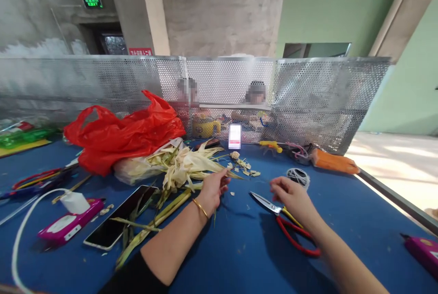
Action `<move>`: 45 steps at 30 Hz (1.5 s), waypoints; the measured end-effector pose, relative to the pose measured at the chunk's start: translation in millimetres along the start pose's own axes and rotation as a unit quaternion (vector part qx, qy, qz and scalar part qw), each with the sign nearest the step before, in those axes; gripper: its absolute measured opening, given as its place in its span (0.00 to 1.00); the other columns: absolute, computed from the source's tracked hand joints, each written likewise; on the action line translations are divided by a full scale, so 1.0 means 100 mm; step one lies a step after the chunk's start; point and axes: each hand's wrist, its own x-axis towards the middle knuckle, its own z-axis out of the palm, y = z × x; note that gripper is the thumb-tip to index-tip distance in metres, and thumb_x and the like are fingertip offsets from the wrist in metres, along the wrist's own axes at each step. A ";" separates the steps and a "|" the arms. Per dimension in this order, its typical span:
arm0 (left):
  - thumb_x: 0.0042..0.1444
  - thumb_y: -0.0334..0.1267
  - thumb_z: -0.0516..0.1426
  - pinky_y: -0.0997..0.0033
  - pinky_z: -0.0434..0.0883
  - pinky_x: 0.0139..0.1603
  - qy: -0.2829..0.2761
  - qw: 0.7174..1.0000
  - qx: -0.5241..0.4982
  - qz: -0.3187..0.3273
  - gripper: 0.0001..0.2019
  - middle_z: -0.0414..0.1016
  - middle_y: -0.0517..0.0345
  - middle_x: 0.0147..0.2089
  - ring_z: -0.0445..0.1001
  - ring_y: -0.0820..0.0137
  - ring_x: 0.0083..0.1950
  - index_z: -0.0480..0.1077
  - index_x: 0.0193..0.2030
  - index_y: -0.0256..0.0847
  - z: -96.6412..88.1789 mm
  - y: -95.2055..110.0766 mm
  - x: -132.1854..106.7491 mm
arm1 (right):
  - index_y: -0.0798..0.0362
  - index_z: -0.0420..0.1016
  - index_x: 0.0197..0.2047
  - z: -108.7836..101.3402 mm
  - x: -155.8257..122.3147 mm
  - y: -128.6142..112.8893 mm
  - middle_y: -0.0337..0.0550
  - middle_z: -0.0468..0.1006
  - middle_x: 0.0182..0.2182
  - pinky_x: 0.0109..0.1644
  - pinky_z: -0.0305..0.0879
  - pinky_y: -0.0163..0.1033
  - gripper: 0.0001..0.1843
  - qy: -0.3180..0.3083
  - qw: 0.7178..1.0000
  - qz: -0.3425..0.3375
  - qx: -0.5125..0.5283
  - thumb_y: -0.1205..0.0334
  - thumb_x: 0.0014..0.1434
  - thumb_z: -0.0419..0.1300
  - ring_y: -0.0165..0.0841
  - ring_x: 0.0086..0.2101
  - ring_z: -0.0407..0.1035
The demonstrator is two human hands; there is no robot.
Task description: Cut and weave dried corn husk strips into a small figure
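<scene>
My left hand [212, 189] reaches over the blue table [239, 248], its fingers pinched on a dried pale leaf strip [230, 174] at the edge of a pile of husk-like leaves [181, 164]. A gold bangle circles that wrist. My right hand [290, 195] hovers low with fingers curled, just above red-handled scissors [287, 225] lying on the table; whether it holds anything is unclear. A small spool of thin wire [298, 176] sits just beyond the right hand.
A red plastic bag [123, 132] lies behind the leaves. Left front: a dark phone [119, 217], a pink device [68, 225] with white charger and cable. A perforated metal screen [308, 93] backs the table, with two people behind it. Small lit phone [234, 136], orange tool [333, 162], leaf scraps [244, 166].
</scene>
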 end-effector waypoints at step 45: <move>0.47 0.39 0.59 0.75 0.59 0.20 0.100 0.972 0.123 0.173 0.10 0.75 0.55 0.21 0.70 0.71 0.21 0.73 0.19 0.38 0.04 -0.39 0.05 | 0.53 0.75 0.41 0.35 -0.14 0.15 0.34 0.70 0.23 0.27 0.55 0.32 0.19 -0.105 0.990 0.024 0.096 0.47 0.53 0.61 0.28 0.24 0.58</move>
